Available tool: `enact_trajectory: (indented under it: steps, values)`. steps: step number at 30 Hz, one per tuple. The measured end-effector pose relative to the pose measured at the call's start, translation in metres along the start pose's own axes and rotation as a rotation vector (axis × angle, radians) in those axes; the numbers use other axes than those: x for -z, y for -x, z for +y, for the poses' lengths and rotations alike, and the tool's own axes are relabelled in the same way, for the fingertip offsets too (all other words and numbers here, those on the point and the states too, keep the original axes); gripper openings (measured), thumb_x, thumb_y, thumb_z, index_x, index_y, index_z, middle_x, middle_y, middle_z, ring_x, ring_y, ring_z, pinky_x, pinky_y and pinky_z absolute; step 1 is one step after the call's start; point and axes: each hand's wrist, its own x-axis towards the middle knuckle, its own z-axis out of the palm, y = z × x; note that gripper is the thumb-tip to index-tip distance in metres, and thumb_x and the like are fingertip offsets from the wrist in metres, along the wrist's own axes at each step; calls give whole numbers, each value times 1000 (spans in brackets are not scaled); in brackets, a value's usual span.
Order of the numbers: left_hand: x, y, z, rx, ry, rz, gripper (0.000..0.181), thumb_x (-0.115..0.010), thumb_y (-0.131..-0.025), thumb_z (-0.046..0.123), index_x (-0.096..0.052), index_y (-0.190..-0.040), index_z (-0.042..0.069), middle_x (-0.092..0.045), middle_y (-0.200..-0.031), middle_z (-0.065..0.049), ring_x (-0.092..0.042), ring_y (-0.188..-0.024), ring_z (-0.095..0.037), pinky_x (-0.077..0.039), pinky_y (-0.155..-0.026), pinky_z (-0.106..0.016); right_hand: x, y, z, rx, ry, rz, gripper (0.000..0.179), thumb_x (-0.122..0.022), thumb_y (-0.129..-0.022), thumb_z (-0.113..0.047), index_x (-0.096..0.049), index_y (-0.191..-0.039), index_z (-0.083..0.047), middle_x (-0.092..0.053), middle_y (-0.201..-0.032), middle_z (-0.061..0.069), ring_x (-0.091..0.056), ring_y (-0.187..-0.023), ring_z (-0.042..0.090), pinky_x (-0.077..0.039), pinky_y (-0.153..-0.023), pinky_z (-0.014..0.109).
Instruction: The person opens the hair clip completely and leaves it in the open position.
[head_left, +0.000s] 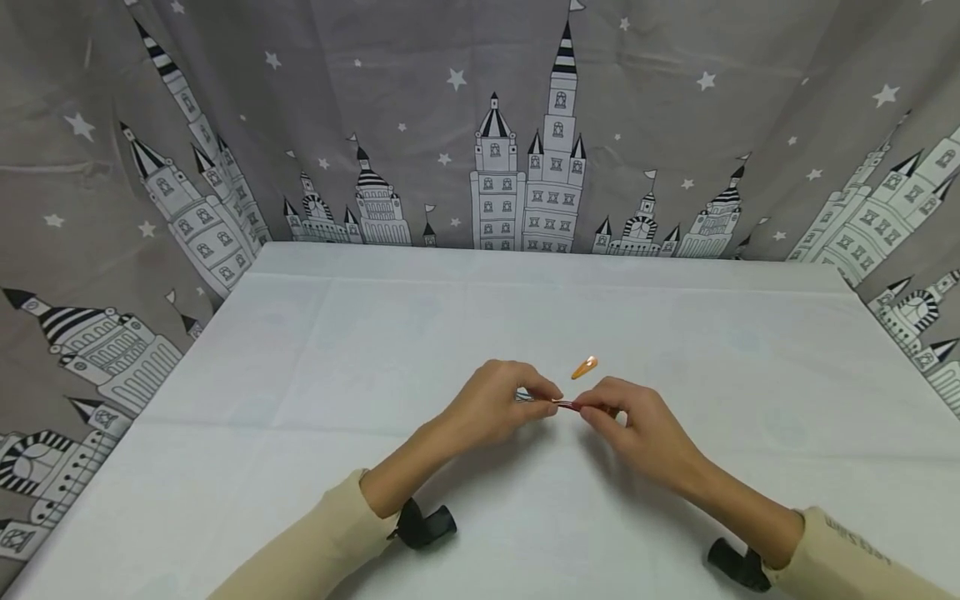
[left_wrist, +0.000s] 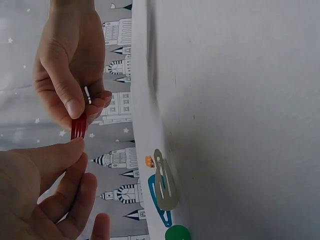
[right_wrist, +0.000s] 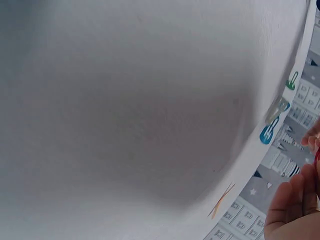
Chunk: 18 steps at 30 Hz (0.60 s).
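Observation:
A red snap hair clip is stretched between my two hands, held over the table. My left hand pinches one end between thumb and fingers, while my right hand pinches the other end. In the left wrist view, slits run along the red clip, whose ends are hidden by fingertips. Just beyond the hands lies an orange hair clip. In that wrist view a grey-green hair clip overlaps a blue hair clip on the table; my left hand mostly hides these in the head view.
A green item shows at the bottom of the left wrist view; in the right wrist view it is a green hair clip. White cloth covers the table. Behind it hangs a grey curtain printed with castles and stars.

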Motion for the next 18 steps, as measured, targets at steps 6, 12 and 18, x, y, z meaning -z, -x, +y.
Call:
enact_trajectory:
  steps: [6,12,18]
  values:
    - [3,10,4,-40,27,-35,16,-70,-81,11,-73,-97,14,-65,-85,14,-56,-78,0,-46,-67,-25,-5,6,-6,65,-11,20,20,-59,-86,0,-69,-95,-15,-61,-84,-6,-52,-71,8,-42,-61,24]
    - [3,15,3,-36,41,-39,15,-70,-80,12,-74,-93,19,-64,-83,18,-55,-76,0,-44,-64,-24,-10,10,-9,97,-25,21,17,-58,-87,0,-67,-95,-13,-61,-87,-6,-51,-73,8,-43,-64,24]
    - [4,17,2,-30,60,-59,13,-70,-81,13,-73,-92,19,-65,-85,18,-56,-79,0,-45,-69,-26,-15,11,-10,133,1,15,18,-57,-88,2,-65,-95,-11,-60,-88,-5,-51,-77,7,-43,-67,24]
